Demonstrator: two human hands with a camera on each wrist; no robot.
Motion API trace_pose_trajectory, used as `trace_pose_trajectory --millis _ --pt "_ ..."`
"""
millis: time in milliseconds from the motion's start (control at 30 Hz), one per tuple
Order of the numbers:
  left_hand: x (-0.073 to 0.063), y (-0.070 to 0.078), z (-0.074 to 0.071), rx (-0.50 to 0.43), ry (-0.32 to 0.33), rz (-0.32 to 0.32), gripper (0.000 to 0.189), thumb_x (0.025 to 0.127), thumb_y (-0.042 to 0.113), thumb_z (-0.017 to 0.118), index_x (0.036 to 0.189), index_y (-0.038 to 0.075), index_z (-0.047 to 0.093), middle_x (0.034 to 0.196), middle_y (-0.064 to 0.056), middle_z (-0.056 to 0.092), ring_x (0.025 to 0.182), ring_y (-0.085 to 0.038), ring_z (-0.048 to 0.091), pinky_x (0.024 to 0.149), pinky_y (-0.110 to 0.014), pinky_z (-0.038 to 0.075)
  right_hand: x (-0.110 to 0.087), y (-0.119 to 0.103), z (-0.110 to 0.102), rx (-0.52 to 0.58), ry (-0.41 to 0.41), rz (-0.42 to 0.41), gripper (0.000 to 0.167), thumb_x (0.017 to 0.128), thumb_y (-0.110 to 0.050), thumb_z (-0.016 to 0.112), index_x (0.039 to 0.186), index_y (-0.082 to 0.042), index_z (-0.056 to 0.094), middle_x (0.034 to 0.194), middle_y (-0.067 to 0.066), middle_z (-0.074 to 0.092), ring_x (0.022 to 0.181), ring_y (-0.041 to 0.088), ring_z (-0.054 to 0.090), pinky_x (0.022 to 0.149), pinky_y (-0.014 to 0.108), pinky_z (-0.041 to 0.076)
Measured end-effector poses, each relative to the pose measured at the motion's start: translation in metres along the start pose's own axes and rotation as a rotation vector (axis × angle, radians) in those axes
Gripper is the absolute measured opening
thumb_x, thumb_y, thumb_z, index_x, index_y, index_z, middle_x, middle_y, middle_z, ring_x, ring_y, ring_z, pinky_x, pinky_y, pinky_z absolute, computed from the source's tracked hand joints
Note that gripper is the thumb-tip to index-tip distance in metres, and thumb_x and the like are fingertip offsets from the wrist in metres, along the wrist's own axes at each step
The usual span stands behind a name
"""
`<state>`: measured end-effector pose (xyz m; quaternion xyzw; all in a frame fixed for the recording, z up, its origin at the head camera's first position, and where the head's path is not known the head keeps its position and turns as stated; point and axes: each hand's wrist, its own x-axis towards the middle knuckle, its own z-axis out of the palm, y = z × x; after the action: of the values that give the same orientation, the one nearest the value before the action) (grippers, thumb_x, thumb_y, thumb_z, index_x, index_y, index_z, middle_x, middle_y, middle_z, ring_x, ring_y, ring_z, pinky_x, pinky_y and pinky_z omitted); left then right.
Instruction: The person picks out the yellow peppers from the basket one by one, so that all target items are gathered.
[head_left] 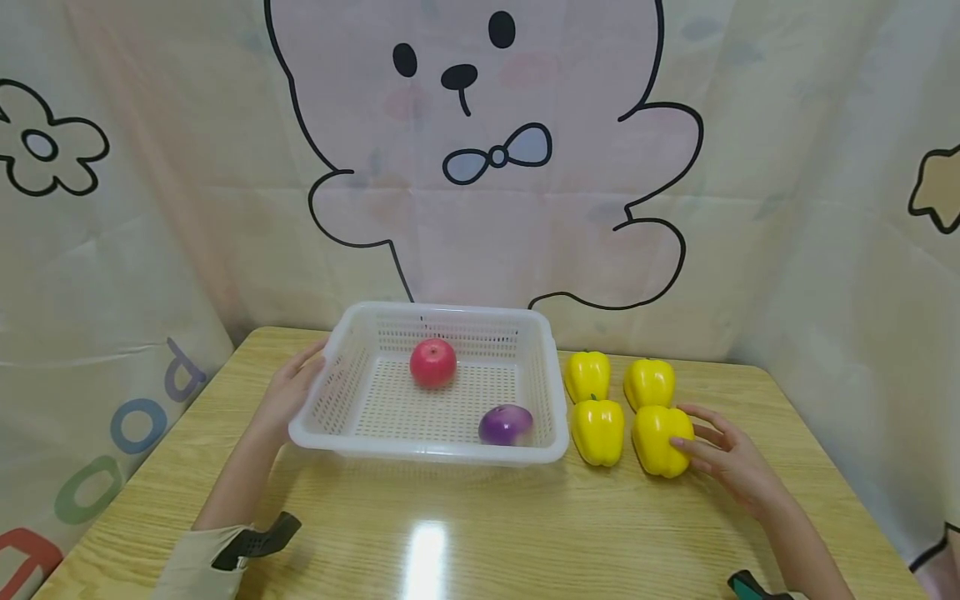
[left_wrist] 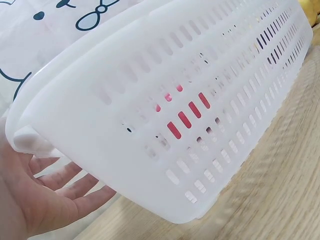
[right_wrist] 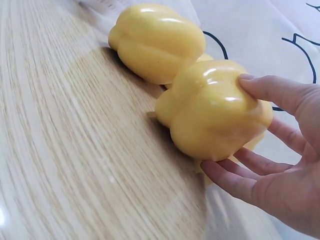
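Note:
A white plastic basket (head_left: 450,454) with slotted walls stands on the table. My left hand (head_left: 291,390) touches its left end, fingers relaxed below the rim in the left wrist view. Inside lie a round red fruit (head_left: 432,363) toward the back and a glossy purple vegetable, like an onion (head_left: 506,425), at the front right. My right hand (head_left: 723,454) holds the front right yellow bell pepper (head_left: 662,442), thumb on one side and fingertips on the other. Beside it is another yellow bell pepper (head_left: 597,431).
Two more yellow bell peppers stand behind, a left one (head_left: 587,377) and a right one (head_left: 649,384). The wooden table (head_left: 525,533) ends at a cloth backdrop (head_left: 795,250) with a cartoon bear, which also hangs along both sides.

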<state>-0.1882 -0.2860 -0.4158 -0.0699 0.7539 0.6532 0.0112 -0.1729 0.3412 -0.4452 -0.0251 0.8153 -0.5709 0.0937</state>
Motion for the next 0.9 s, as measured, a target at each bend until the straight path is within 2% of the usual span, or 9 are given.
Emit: trace_pose_trajectory --millis 33,100,167,267,367,533,767,900 --pt "0.0003 -0.0002 -0.0001 -0.002 0.0 0.0 0.061 0.114 0.044 0.039 0.17 0.024 0.025 0.159 -0.024 0.043 0.103 -0.005 0.065 0.084 -0.026 0.057 -0.0001 0.0 0.0001 0.001 -0.002 0.0 0.054 0.106 -0.02 0.066 0.156 -0.025 0.047 0.161 0.024 0.033 0.109 -0.015 0.054 0.087 0.023 0.057" --pt "0.0005 -0.0005 -0.0002 -0.003 -0.002 -0.001 0.06 0.114 0.044 0.039 0.17 0.024 0.025 0.159 -0.024 0.043 0.103 -0.004 0.065 0.084 -0.026 0.058 -0.0002 0.0001 0.0001 -0.001 -0.004 0.004 0.054 0.107 -0.02 0.066 0.157 -0.025 0.047 0.161 0.02 0.034 0.109 -0.015 0.054 0.087 0.023 0.057" --pt "0.0007 -0.0009 -0.0003 -0.002 -0.002 -0.004 0.06 0.115 0.044 0.039 0.17 0.024 0.025 0.159 -0.024 0.043 0.103 -0.005 0.065 0.084 -0.026 0.057 -0.0001 0.0001 -0.0003 0.002 -0.009 0.008 0.055 0.107 -0.021 0.065 0.159 -0.023 0.045 0.155 0.009 0.041 0.109 -0.014 0.054 0.087 0.023 0.057" --pt "0.0013 -0.0012 -0.0006 0.003 -0.001 -0.016 0.06 0.115 0.044 0.038 0.17 0.025 0.025 0.16 -0.024 0.042 0.104 -0.005 0.065 0.084 -0.026 0.057 0.0003 0.0003 -0.0015 0.007 -0.024 0.006 0.056 0.108 -0.021 0.064 0.16 -0.02 0.044 0.14 -0.015 0.047 0.11 -0.013 0.056 0.088 0.024 0.057" --pt "0.0016 -0.0012 -0.0008 0.01 0.001 -0.022 0.06 0.115 0.044 0.038 0.17 0.025 0.025 0.159 -0.023 0.043 0.104 -0.006 0.065 0.084 -0.026 0.057 0.0005 0.0005 -0.0029 0.013 -0.041 0.0 0.056 0.108 -0.021 0.063 0.161 -0.02 0.043 0.13 -0.026 0.049 0.111 -0.012 0.057 0.088 0.024 0.057" --pt "0.0013 -0.0007 -0.001 0.021 0.003 -0.024 0.06 0.115 0.045 0.038 0.17 0.025 0.025 0.159 -0.023 0.043 0.104 -0.006 0.064 0.084 -0.026 0.057 0.0004 0.0015 -0.0045 0.026 -0.054 -0.011 0.054 0.109 -0.021 0.061 0.161 -0.024 0.044 0.126 -0.03 0.051 0.111 -0.012 0.058 0.087 0.025 0.057" --pt "0.0011 -0.0005 -0.001 0.022 0.005 -0.03 0.06 0.114 0.045 0.039 0.17 0.026 0.025 0.159 -0.023 0.043 0.103 -0.006 0.065 0.083 -0.026 0.057 0.0009 0.0021 -0.0048 0.046 -0.051 -0.017 0.054 0.11 -0.02 0.06 0.161 -0.024 0.043 0.133 -0.018 0.05 0.111 -0.01 0.06 0.089 0.025 0.058" --pt "0.0008 -0.0008 -0.0013 0.017 0.0 -0.033 0.06 0.114 0.045 0.039 0.17 0.026 0.024 0.159 -0.022 0.043 0.103 -0.006 0.065 0.083 -0.027 0.058 0.0011 0.0018 -0.0052 0.048 -0.046 -0.016 0.054 0.11 -0.02 0.06 0.161 -0.023 0.043 0.132 -0.018 0.051 0.111 -0.01 0.06 0.088 0.025 0.058"
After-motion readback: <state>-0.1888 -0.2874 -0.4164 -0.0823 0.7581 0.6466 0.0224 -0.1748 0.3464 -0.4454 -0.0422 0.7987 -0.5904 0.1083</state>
